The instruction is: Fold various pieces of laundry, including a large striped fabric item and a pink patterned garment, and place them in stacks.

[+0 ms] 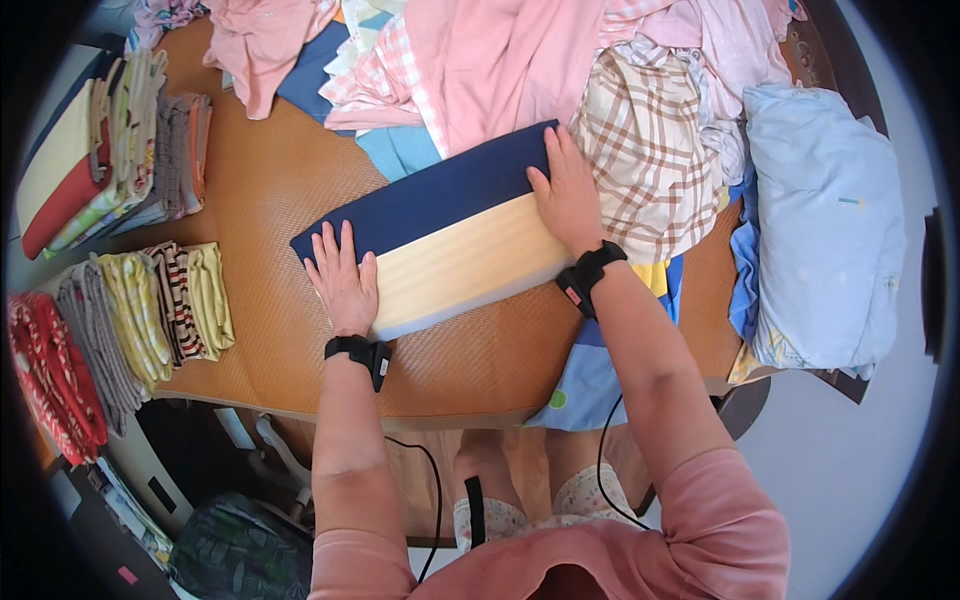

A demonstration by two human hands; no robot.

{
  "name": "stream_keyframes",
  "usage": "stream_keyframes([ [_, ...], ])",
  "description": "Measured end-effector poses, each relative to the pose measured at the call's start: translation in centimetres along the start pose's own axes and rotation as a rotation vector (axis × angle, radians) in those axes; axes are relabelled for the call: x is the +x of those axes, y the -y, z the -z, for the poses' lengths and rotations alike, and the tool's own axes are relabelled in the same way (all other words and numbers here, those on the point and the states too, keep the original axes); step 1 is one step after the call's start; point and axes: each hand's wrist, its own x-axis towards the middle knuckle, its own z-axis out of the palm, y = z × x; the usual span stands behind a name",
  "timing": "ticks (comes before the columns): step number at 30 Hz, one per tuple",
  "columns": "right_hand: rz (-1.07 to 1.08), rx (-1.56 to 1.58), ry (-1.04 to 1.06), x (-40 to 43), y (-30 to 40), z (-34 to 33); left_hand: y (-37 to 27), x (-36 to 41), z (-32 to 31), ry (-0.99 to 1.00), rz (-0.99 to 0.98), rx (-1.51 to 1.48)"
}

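A folded cloth [457, 240] with navy, cream and pale grey bands lies slantwise on a woven mat [262, 187]. My left hand [345, 281] rests flat on its left end, fingers spread across the navy and cream bands. At the right end, my right hand [566, 191] presses with its fingers apart, the fingertips near the upper corner. Neither hand grips the cloth. Both wrists wear black straps with small modules. A crumpled brown-and-white plaid cloth [649, 154] lies just right of my right hand, and a pink fabric heap [502, 67] lies beyond the navy edge.
Folded fabrics [135, 150] stand in a row at the upper left, with more folded pieces [131, 315] below them. A light blue bundle [825, 225] lies at the right. Blue patterned cloth [589, 375] hangs over the near edge. Black cables dangle by both arms.
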Motion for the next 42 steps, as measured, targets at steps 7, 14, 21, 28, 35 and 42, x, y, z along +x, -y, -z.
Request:
stream_keyframes([
  [7, -0.168, 0.440, 0.191, -2.8, -2.1, 2.4, 3.3, -1.3, 0.3, -0.218, 0.163, -0.584],
  [14, -0.694, 1.197, 0.518, 0.5, -2.7, 3.9, 4.1, 1.9, 4.3, 0.217, 0.957, -1.400],
  [21, -0.232, 1.076, 0.534, 0.3, -0.5, 11.0, 6.2, -1.0, 9.2, 0.046, 0.510, -1.497],
  [28, 0.325, 0.380, 0.392, -5.9, -3.1, 12.7, 5.6, -10.0, 9.4, 0.005, 0.120, -0.816],
  [35, 0.250, 0.168, 0.167, -10.0, 1.4, 11.0, 4.3, -13.7, 5.9, -0.192, 0.225, -0.438],
  [42, 0.006, 0.336, 0.066, -9.9, 3.4, 9.0, -4.5, -8.7, 7.0, 0.210, -0.257, -0.120],
])
